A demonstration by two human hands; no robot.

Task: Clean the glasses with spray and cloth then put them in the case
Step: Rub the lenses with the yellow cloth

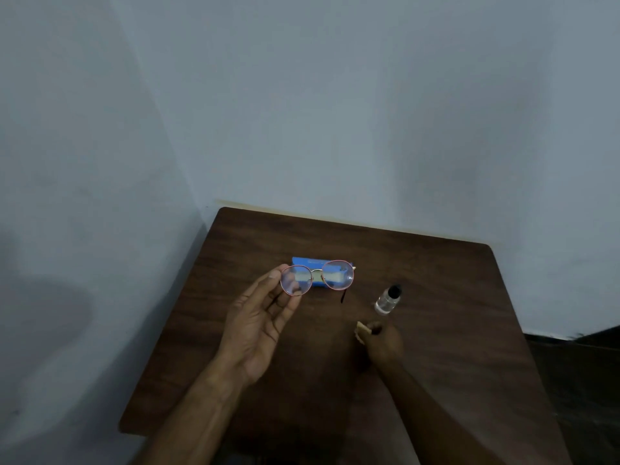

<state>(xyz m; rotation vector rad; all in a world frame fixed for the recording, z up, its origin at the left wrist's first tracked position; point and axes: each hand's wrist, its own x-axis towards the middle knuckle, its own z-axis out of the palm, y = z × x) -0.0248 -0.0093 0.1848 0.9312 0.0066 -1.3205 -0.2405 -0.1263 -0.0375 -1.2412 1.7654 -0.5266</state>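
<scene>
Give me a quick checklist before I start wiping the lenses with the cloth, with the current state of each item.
1. Glasses held: ok, left hand grips the rim of one lens with its fingers.
2. Cloth in hand: ok, right hand is closed on it.
3. Lenses already sprayed: cannot tell, too blurred for droplets.
4. Spray bottle out of the way: ok, upright on the table, apart from both hands.
5. Case ready: cannot tell, the blue case lies behind the glasses, partly hidden.
</scene>
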